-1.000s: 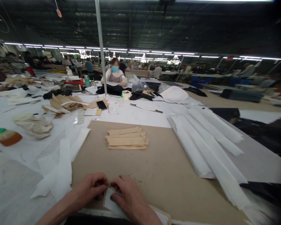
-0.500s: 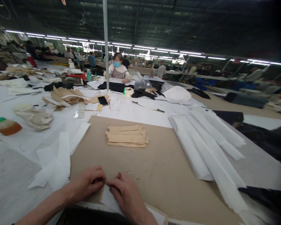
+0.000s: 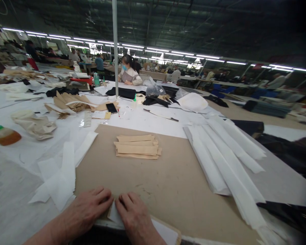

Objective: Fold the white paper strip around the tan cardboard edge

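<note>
At the table's front edge lies a white strip with a tan border (image 3: 165, 232), partly covered by my hands. My left hand (image 3: 89, 207) has its fingers closed at the strip's far left corner, thumb and fingertips together. Close beside it, my right hand (image 3: 136, 214) curls over the strip, its fingertips pressed on the upper edge; the palm hides part of the white face. Both hands rest low over a brown board (image 3: 173, 177). Beyond them on that board sits a small stack of tan cut strips (image 3: 137, 148).
Long white strips (image 3: 214, 160) lie to the right, and white scraps (image 3: 57, 180) to the left. A bottle of amber liquid (image 3: 7, 136) is at far left. A phone (image 3: 111, 108) lies beyond the board. A metal pole (image 3: 115, 47) rises near a seated co-worker (image 3: 129, 72).
Both my hands have flattened and lowered slightly at the strip's corner, my left hand turning more palm-down. The co-worker across the table has turned to the side.
</note>
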A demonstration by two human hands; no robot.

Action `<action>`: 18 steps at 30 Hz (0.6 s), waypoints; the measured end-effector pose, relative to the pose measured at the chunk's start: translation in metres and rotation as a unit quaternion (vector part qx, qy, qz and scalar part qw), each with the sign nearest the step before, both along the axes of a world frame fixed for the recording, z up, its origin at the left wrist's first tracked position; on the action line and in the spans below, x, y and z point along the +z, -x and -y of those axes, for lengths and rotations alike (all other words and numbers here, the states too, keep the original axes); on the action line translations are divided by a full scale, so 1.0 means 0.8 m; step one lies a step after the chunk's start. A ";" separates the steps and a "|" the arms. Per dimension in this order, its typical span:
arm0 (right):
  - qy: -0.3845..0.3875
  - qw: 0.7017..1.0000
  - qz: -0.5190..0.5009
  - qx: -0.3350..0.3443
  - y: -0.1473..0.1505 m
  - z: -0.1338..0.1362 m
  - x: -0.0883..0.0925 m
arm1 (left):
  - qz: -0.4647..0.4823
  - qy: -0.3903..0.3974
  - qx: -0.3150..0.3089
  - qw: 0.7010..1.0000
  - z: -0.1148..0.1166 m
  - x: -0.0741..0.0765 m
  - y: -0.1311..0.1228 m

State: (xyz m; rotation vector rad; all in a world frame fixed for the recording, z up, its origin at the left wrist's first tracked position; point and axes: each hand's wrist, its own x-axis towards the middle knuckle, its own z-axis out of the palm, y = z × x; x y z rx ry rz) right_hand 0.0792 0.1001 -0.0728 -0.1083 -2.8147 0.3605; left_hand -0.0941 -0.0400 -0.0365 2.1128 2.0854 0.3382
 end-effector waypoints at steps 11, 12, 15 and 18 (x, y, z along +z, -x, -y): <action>0.057 0.994 0.046 -0.077 -0.027 -0.025 0.005 | -0.021 -0.063 0.083 0.994 -0.006 -0.029 -0.025; 0.056 0.994 0.049 -0.083 -0.033 -0.027 0.002 | -0.021 -0.081 0.084 0.993 -0.006 -0.035 -0.024; 0.036 0.994 0.033 -0.099 -0.049 -0.034 -0.020 | -0.029 -0.145 0.053 0.988 -0.007 -0.050 -0.020; 0.006 0.993 -0.003 -0.117 -0.047 -0.043 -0.045 | -0.031 -0.218 0.021 0.975 -0.010 -0.053 -0.012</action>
